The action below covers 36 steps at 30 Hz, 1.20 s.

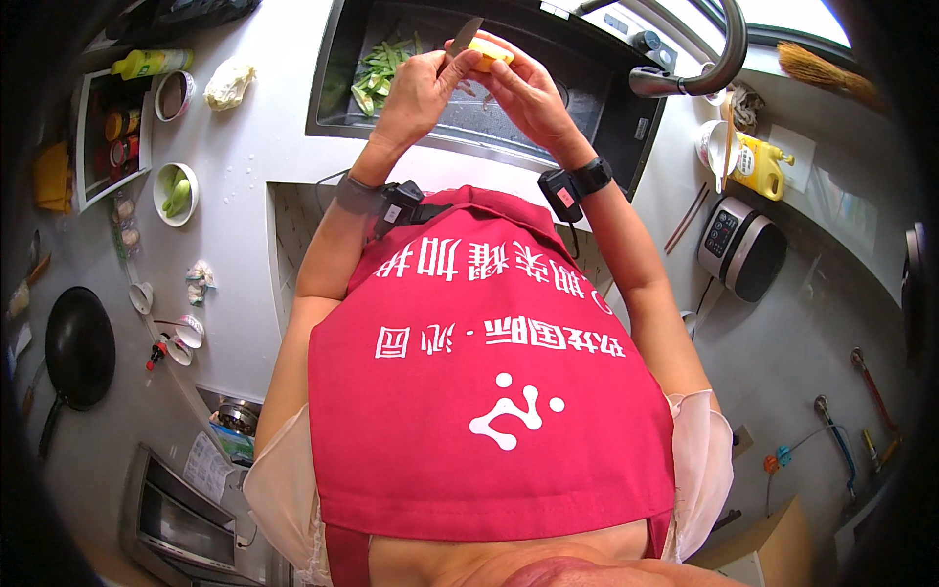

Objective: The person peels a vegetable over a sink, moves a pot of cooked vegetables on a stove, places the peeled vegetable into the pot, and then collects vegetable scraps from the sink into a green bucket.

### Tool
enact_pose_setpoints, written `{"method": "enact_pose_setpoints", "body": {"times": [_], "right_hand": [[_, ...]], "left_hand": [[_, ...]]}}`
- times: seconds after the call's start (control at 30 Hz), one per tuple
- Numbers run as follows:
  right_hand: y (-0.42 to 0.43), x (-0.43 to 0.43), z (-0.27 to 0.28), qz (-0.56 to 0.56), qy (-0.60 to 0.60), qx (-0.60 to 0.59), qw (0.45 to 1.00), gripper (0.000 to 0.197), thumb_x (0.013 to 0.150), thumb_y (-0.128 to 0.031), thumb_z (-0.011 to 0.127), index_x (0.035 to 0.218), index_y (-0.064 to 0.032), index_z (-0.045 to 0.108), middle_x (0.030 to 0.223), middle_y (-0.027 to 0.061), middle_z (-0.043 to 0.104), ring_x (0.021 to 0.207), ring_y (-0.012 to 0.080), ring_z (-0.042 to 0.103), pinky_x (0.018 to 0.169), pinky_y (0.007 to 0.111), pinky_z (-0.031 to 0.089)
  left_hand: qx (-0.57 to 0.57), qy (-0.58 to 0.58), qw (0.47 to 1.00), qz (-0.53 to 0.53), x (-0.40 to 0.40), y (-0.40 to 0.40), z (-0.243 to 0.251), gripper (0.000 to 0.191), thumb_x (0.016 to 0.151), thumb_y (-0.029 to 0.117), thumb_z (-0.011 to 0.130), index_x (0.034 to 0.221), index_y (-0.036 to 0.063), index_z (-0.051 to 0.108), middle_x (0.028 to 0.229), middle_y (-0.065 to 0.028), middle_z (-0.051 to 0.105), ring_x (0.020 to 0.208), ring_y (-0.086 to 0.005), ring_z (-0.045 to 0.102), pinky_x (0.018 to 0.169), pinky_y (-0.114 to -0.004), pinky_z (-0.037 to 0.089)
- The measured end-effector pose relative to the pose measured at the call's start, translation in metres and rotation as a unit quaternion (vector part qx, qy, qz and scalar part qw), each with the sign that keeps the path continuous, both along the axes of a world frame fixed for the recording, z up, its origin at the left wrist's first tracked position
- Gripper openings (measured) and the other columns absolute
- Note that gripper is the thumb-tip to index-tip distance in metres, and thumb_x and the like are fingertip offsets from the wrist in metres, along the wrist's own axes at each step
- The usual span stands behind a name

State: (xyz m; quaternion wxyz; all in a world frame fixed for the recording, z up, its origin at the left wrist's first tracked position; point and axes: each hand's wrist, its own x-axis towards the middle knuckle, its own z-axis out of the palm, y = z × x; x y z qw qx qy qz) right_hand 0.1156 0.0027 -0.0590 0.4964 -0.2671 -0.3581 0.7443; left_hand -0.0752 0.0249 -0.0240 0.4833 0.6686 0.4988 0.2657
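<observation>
Over the black sink [587,117], my left hand [419,95] grips a small knife [466,35], its blade pointing up and away from me. My right hand [527,88] holds a peeled yellow vegetable [493,54], which looks like a potato. The blade lies against or very close to it, and my left thumb rests near its side. Both hands partly hide the vegetable and the knife handle. Green peel strips [381,70] lie in the left of the sink below my hands, and a few brownish scraps are under them.
A curved faucet [686,84] reaches over the sink's right side. To the left are a cabbage piece [229,84], a white bowl [187,213] with green vegetables and a wok [79,348]. At right stand a yellow jug [759,167] and a countertop appliance [741,249].
</observation>
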Motion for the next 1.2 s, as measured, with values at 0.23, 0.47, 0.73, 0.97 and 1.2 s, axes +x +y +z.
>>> {"method": "enact_pose_setpoints", "body": {"times": [0.23, 0.47, 0.73, 0.97, 1.2], "right_hand": [[0.001, -0.005, 0.007, -0.032, -0.046, -0.003, 0.998, 0.054, 0.099, -0.018, 0.063, 0.145, 0.001, 0.043, 0.136, 0.0134, 0.056, 0.123, 0.0196, 0.057, 0.107, 0.032, 0.046], [0.004, -0.009, 0.004, -0.049, -0.057, -0.011, 0.997, 0.054, 0.098, -0.019, 0.063, 0.145, -0.0002, 0.045, 0.141, 0.015, 0.053, 0.128, 0.0229, 0.055, 0.109, 0.033, 0.045], [0.006, -0.011, 0.015, -0.04, -0.112, 0.007, 0.993, 0.052, 0.098, -0.023, 0.065, 0.143, -0.0017, 0.049, 0.132, 0.0108, 0.061, 0.12, 0.0168, 0.058, 0.104, 0.03, 0.047], [0.01, -0.005, 0.011, -0.024, -0.19, 0.036, 0.981, 0.051, 0.097, -0.03, 0.066, 0.141, -0.0087, 0.054, 0.126, 0.008, 0.065, 0.115, 0.0146, 0.06, 0.102, 0.029, 0.048], [0.018, 0.008, 0.009, -0.001, -0.316, 0.113, 0.942, 0.048, 0.094, -0.031, 0.068, 0.138, -0.0128, 0.059, 0.113, 0.0074, 0.071, 0.1, 0.013, 0.067, 0.089, 0.028, 0.055]], "left_hand": [[0.067, -0.008, 0.997, 0.037, 0.004, -0.003, -0.007, 0.062, 0.097, 0.057, 0.054, 0.087, -0.0031, 0.065, 0.062, -0.0163, 0.059, 0.059, -0.0306, 0.065, 0.054, -0.039, 0.045], [0.093, 0.037, 0.994, 0.044, 0.007, -0.003, -0.004, 0.059, 0.099, 0.053, 0.052, 0.083, -0.002, 0.063, 0.069, -0.0202, 0.066, 0.07, -0.0408, 0.068, 0.055, -0.044, 0.049], [0.128, 0.128, 0.982, 0.046, 0.009, -0.007, 0.006, 0.053, 0.102, 0.049, 0.047, 0.088, 0.0013, 0.064, 0.069, -0.0176, 0.068, 0.069, -0.0392, 0.069, 0.059, -0.046, 0.054], [0.167, 0.171, 0.971, 0.028, 0.007, -0.008, 0.005, 0.05, 0.105, 0.045, 0.044, 0.089, 0.0026, 0.066, 0.067, -0.0166, 0.068, 0.066, -0.0383, 0.069, 0.057, -0.046, 0.055], [0.176, 0.175, 0.969, 0.006, 0.0, -0.003, -0.004, 0.052, 0.104, 0.045, 0.044, 0.087, 0.0033, 0.068, 0.069, -0.0164, 0.069, 0.065, -0.0371, 0.07, 0.056, -0.045, 0.056]]}}
